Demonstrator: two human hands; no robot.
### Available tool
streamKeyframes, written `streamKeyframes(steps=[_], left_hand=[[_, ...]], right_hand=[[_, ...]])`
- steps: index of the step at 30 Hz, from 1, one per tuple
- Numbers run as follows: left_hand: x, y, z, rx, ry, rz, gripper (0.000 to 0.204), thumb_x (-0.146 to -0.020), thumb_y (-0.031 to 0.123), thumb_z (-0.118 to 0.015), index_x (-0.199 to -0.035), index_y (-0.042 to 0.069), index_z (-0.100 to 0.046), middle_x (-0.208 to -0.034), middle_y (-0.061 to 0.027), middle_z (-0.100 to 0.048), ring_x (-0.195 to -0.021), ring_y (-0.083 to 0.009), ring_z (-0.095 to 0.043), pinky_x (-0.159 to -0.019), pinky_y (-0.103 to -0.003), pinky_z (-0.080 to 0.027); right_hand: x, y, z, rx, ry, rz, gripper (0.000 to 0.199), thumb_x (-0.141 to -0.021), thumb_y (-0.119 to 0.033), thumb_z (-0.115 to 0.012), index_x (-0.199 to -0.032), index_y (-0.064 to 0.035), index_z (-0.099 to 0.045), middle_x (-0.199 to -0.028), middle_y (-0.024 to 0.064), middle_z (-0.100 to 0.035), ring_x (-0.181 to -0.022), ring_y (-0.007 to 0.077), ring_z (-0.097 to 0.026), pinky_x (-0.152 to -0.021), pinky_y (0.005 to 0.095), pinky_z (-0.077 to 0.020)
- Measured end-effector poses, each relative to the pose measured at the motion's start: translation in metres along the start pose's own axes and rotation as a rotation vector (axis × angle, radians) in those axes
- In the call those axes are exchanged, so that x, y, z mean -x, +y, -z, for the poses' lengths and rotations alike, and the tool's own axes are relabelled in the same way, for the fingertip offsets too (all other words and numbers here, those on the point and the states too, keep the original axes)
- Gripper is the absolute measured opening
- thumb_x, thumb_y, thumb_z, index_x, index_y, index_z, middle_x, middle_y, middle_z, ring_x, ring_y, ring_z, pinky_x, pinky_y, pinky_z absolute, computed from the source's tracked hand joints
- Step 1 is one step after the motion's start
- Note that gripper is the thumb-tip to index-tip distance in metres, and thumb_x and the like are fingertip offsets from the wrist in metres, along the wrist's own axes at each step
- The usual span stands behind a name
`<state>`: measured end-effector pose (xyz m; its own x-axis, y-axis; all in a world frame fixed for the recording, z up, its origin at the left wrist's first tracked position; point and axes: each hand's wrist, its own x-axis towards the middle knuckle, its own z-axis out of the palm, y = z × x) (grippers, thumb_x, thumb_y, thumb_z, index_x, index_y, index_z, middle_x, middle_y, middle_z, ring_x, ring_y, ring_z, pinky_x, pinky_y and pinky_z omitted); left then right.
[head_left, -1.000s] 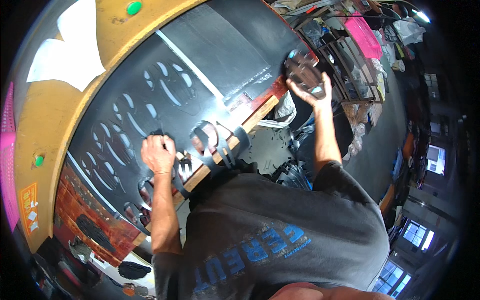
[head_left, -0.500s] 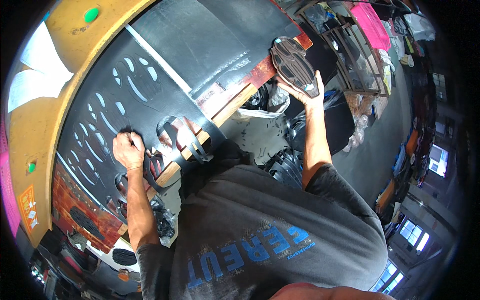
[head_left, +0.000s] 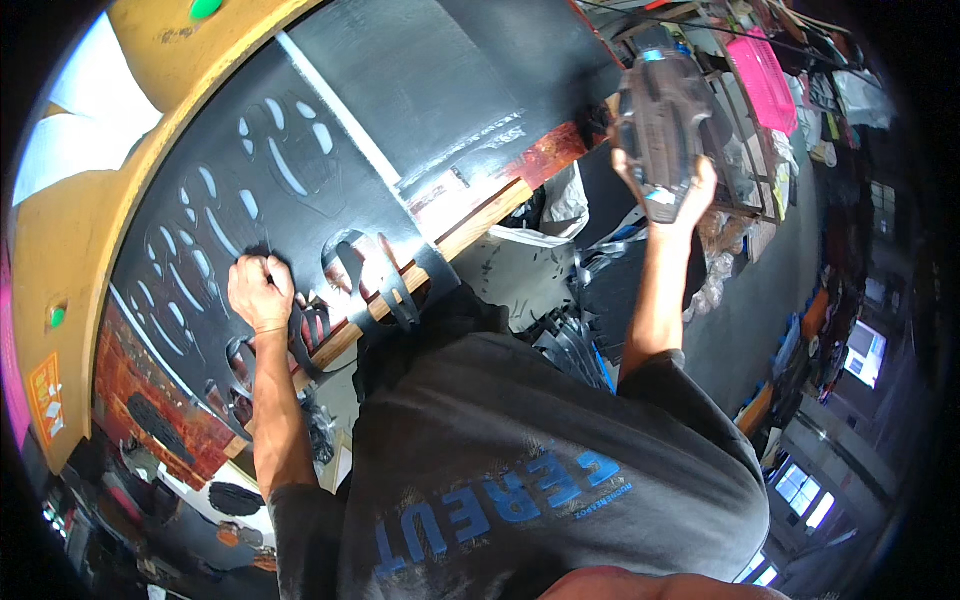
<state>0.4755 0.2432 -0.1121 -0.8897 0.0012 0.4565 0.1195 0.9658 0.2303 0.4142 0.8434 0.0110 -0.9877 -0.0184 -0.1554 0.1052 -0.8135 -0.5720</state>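
My right hand [head_left: 690, 205] grips a brown, sole-shaped cutting die [head_left: 658, 130] with ridged inner walls, blurred by motion. The die is held up in the air, off the right end of the work surface. Closed in a fist, my left hand [head_left: 260, 292] rests on a black sheet [head_left: 305, 225]. What its curled fingers hold, if anything, is hidden. Slots and sole-shaped outlines are cut through the sheet around that hand. Along the near edge, cut-out openings leave thin strips hanging over a wooden rail [head_left: 490, 215].
A yellow machine beam [head_left: 150, 165] with white papers spans the far left side. White bags [head_left: 560, 205] and a heap of black offcuts [head_left: 575, 345] lie below the near edge. At the right stand a rack and a pink basket [head_left: 762, 80].
My right hand has lifted the cutting die up and to the right, away from the surface's edge. My left fist stays at the same place on the sheet while the view shifts slightly.
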Motion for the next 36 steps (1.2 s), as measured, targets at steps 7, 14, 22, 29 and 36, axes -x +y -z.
streamKeyframes(steps=[7, 14, 22, 29, 36], left_hand=[[0.000, 0.001, 0.002, -0.010, -0.036, 0.040, 0.022, -0.085, 0.017, -0.072, -0.074, 0.011, -0.054, -0.079, -0.0079, -0.060, -0.078, -0.0331, -0.061, -0.069, -0.049, -0.050], [-0.001, 0.000, 0.001, 0.013, 0.003, 0.012, 0.016, -0.084, 0.017, -0.073, -0.079, 0.011, -0.059, -0.081, -0.0076, -0.062, -0.078, -0.0334, -0.062, -0.071, -0.049, -0.050], [0.001, 0.002, 0.002, -0.029, -0.026, 0.037, 0.019, -0.084, 0.018, -0.071, -0.075, 0.012, -0.056, -0.080, -0.0071, -0.060, -0.079, -0.0332, -0.061, -0.072, -0.049, -0.049], [0.001, -0.002, -0.003, 0.014, 0.022, 0.021, 0.019, -0.084, 0.018, -0.070, -0.075, 0.011, -0.055, -0.081, -0.0083, -0.060, -0.077, -0.0337, -0.060, -0.070, -0.049, -0.049], [-0.001, 0.002, 0.000, 0.002, 0.033, 0.002, 0.020, -0.084, 0.017, -0.070, -0.074, 0.011, -0.053, -0.080, -0.0083, -0.058, -0.077, -0.0332, -0.059, -0.071, -0.049, -0.049]], right_hand=[[0.006, 0.093, 0.021, -0.645, 0.010, -0.109, 0.095, -0.076, -0.044, -0.085, -0.158, -0.0106, -0.050, -0.161, 0.0324, -0.038, -0.146, 0.0581, -0.031, -0.111, 0.0668, -0.0458], [-0.017, 0.081, -0.014, -0.026, 0.104, -0.055, 0.081, -0.087, -0.041, -0.079, -0.156, -0.0082, -0.052, -0.151, 0.0245, -0.057, -0.131, 0.0472, -0.059, -0.104, 0.0654, -0.0559], [-0.147, 0.160, -0.085, 1.810, -0.141, 0.464, 0.074, -0.071, -0.038, -0.084, -0.141, -0.0166, -0.072, -0.155, 0.0186, -0.055, -0.142, 0.0411, -0.051, -0.120, 0.0464, -0.0439], [-0.177, 0.194, -0.072, 2.128, -0.193, 0.270, 0.071, -0.086, -0.061, -0.079, -0.146, -0.0247, -0.068, -0.161, 0.0200, -0.049, -0.152, 0.0429, -0.040, -0.122, 0.0561, -0.0375], [-0.123, 0.066, 0.073, 2.374, 0.210, 0.509, 0.061, -0.094, -0.055, -0.071, -0.138, -0.0124, -0.073, -0.152, 0.0189, -0.059, -0.141, 0.0403, -0.054, -0.118, 0.0520, -0.0418]])
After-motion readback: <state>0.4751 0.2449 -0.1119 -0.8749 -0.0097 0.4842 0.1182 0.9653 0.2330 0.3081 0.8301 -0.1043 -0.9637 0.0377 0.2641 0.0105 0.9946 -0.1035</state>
